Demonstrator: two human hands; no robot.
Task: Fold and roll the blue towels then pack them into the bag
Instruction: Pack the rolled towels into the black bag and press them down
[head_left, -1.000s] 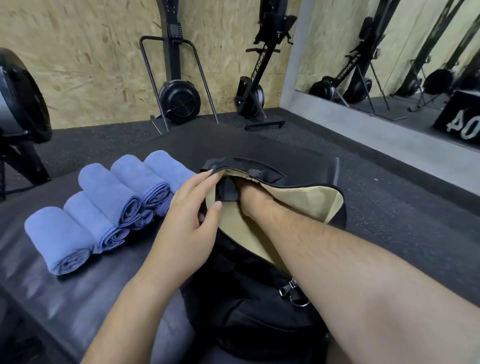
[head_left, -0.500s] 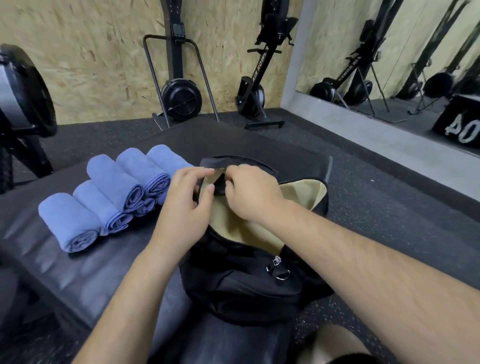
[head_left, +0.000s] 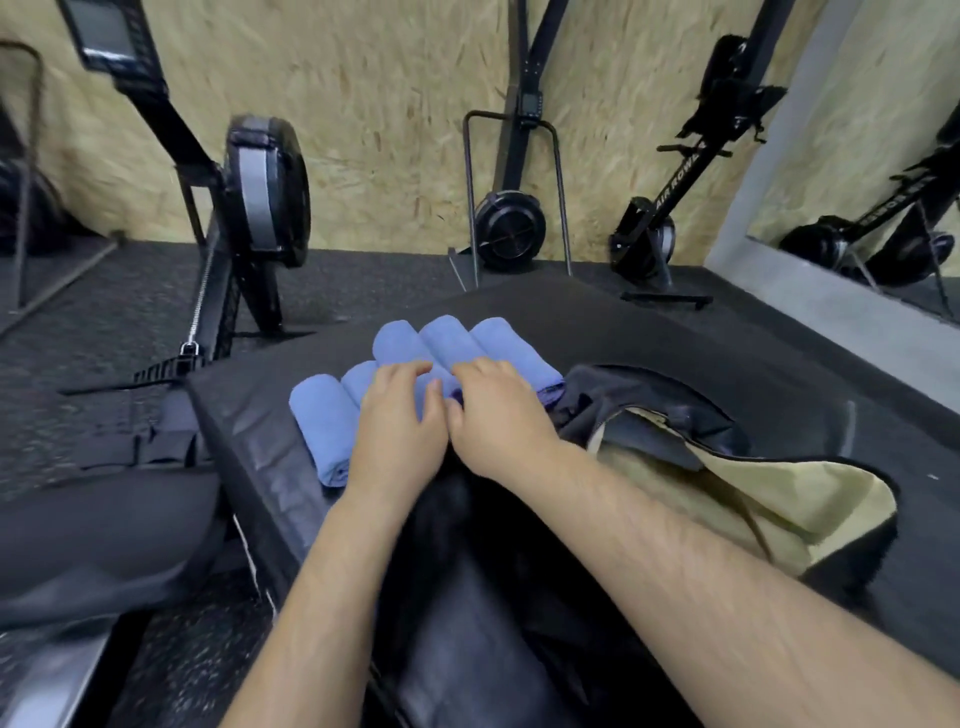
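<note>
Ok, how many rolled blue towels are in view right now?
5 rolled towels. Near row: leftmost towel, second towel partly under the left hand. Far row: left towel, middle towel, right towel by the black bag. It and the right hand may hide more.

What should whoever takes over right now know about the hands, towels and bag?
Left hand: on the rolled towels, fingers bent; grip unclear.
Right hand: beside it on the rolls, same doubt.
Bag: open, right of the towels, tan lining showing; no towel visible inside.
Done: at least five rolls lie on the black pad.
Left: pack every roll into the bag.
</note>
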